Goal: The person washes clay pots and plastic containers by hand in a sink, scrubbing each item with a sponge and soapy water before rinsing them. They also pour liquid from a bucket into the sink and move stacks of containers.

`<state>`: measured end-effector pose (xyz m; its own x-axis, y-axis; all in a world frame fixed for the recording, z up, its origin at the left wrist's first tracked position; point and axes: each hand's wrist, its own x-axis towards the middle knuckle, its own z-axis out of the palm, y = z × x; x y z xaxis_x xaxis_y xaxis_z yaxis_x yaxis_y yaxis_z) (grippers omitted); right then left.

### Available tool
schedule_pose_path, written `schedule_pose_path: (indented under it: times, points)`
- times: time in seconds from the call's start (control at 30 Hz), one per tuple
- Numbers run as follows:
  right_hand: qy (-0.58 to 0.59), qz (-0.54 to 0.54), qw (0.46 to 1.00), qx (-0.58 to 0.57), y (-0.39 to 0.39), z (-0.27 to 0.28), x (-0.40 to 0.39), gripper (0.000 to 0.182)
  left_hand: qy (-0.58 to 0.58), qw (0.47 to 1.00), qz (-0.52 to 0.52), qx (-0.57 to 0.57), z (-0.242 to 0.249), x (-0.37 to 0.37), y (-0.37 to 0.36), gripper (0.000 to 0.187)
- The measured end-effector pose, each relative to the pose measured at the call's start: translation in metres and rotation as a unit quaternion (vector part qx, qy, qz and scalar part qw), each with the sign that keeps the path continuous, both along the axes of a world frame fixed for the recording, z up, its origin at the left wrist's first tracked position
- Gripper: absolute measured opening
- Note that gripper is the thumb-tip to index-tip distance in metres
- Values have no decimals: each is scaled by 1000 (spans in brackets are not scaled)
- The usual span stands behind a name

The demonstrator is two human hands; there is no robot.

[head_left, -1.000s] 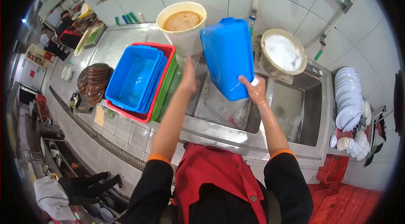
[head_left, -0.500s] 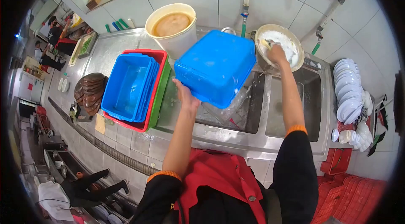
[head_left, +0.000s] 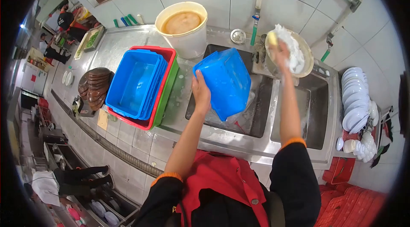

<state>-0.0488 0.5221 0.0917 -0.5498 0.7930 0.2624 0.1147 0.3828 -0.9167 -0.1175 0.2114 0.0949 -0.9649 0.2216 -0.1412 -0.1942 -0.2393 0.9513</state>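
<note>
My left hand (head_left: 202, 92) grips the rim of a blue plastic bin (head_left: 228, 84), which is tilted on its side over the left sink basin (head_left: 260, 118). Its wet outer base and walls face away from my palm. My right hand (head_left: 280, 54), smeared by motion, is closed on a yellow sponge (head_left: 272, 39) heaped with white foam. Behind that hand is a round tub (head_left: 311, 56) full of suds. To the left, more blue bins (head_left: 132, 84) sit nested inside a red bin (head_left: 173, 56) and a green bin (head_left: 170, 86).
A white bucket (head_left: 188, 43) of brownish liquid stands at the back. Stacked brown dishes (head_left: 95, 86) lie at the left, white plates (head_left: 354, 98) at the right. The right basin (head_left: 314, 116) lies beneath my right forearm. A person (head_left: 47, 186) is at lower left, others farther back.
My left hand has turned the blue bin further onto its side. My right hand has lifted the foamy sponge from inside the tub to its left edge. The view has shifted slightly.
</note>
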Motion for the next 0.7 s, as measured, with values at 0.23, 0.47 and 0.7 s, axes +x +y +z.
schedule_pose_path:
  times: [0.23, 0.47, 0.7]
  points:
    - [124, 115, 929, 329, -151, 27, -13, 25, 270, 933, -54, -231, 7, -3, 37, 49]
    - [-36, -56, 995, -69, -96, -21, -44, 43, 214, 962, -103, -138, 34, 5, 5, 50]
    - [-8, 45, 997, 70, -209, -66, 32, 51, 20, 997, 61, 44, -6, -29, -16, 53]
